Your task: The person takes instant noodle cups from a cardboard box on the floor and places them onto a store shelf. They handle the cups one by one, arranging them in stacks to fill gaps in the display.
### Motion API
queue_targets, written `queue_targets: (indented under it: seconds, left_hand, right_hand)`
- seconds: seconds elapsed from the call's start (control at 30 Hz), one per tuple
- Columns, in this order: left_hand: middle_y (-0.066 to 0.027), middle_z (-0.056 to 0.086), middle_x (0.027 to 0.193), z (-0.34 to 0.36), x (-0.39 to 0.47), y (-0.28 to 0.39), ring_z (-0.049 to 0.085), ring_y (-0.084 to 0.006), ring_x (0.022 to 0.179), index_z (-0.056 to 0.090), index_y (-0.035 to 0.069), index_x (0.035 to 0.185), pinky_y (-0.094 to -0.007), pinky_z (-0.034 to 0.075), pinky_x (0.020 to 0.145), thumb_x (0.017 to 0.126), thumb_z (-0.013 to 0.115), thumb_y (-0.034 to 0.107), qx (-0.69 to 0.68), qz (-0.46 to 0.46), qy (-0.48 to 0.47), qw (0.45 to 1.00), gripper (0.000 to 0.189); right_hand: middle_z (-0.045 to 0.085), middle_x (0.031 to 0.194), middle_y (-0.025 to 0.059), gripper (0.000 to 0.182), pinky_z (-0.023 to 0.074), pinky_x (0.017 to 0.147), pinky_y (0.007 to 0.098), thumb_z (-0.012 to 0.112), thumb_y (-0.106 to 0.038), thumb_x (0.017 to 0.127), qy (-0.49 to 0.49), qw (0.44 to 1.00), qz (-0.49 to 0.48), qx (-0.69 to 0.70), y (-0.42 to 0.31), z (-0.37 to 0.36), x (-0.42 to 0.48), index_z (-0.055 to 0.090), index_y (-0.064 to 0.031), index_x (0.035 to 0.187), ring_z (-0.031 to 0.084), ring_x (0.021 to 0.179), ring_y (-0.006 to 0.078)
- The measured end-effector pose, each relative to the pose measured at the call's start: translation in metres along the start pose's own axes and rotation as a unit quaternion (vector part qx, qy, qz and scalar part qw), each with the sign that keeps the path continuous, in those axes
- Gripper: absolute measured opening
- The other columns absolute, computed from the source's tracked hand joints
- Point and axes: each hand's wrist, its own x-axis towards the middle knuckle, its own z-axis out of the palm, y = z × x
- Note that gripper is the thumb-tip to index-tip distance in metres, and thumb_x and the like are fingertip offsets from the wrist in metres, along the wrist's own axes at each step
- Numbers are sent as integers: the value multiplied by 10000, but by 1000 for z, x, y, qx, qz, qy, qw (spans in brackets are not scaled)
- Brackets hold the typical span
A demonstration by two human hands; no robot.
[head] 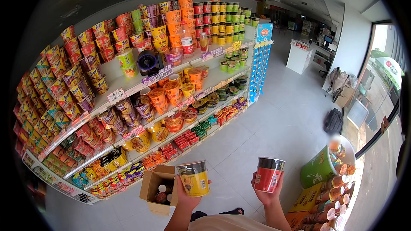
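Observation:
My left hand (189, 195) is closed around a yellow noodle cup (194, 179) with a black upper band, held up just right of an open cardboard box. In my right hand (269, 192) is a red noodle cup (268, 175) with a black upper band, gripped from below and the sides. The two cups are apart, both upright with a slight tilt. The cardboard box (148, 183) stands on the floor and holds several bottles or jars with white caps (162, 188). Stacks of similar red cups (198, 18) and yellow cups (222, 18) rise on the top shelf.
Long shelving (115, 98) with instant noodles and snack packs runs along the left. A large green and white bin (313, 170) of cups stands at the right, beside rows of cups on yellow cartons (305, 199). A backpack (333, 120) and a white counter (298, 57) are farther off.

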Motion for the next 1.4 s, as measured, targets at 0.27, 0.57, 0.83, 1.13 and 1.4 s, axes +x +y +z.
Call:
queue_targets:
  seconds: [0.27, 0.57, 0.83, 1.13, 1.4]
  left_hand:
    - [-121, 480, 1473, -7, -32, 4, 521, -347, 1273, 346, 83, 1520, -514, 415, 1062, 847, 520, 771, 105, 44, -38, 993, 978]
    - [-133, 471, 1472, -22, -69, 95, 436, -353, 1381, 300, 100, 1520, -490, 391, 1111, 970, 606, 421, 152, 117, -28, 981, 707]
    - [-153, 533, 1412, -79, -100, 152, 563, -339, 1257, 387, 86, 1482, -485, 504, 982, 968, 561, 515, 194, 153, 49, 968, 692]
    - [-143, 478, 1456, -105, -95, 169, 513, -352, 1314, 304, 93, 1509, -496, 463, 1041, 980, 593, 427, 168, 82, 6, 982, 689]
    - [-98, 443, 1439, -125, -83, 156, 519, -255, 1274, 304, 132, 1484, -416, 482, 1047, 857, 775, 199, 10, 59, -20, 998, 788]
  right_hand:
    - [479, 1454, 161, 886, 483, 996, 542, 371, -740, 933, -86, 987, 102, -88, 15, 26, 32, 349, -61, 1502, 570, 1207, 352]
    - [394, 1528, 114, 745, 439, 1081, 433, 525, -424, 1011, -104, 921, -41, -374, 133, 73, 39, 133, -175, 1594, 482, 1333, 251]
    - [335, 1561, 97, 965, 350, 1135, 370, 682, -148, 909, -88, 913, -58, -395, 238, 104, 24, 16, -108, 1606, 381, 1397, 207]
    - [321, 1568, 97, 854, 329, 1145, 365, 599, -241, 973, -16, 901, -90, -424, 266, 97, -10, 43, -113, 1609, 364, 1407, 201]
    - [415, 1498, 107, 1006, 413, 1092, 396, 805, -377, 826, -9, 911, -146, -387, 246, 40, -67, 190, -86, 1568, 475, 1326, 224]
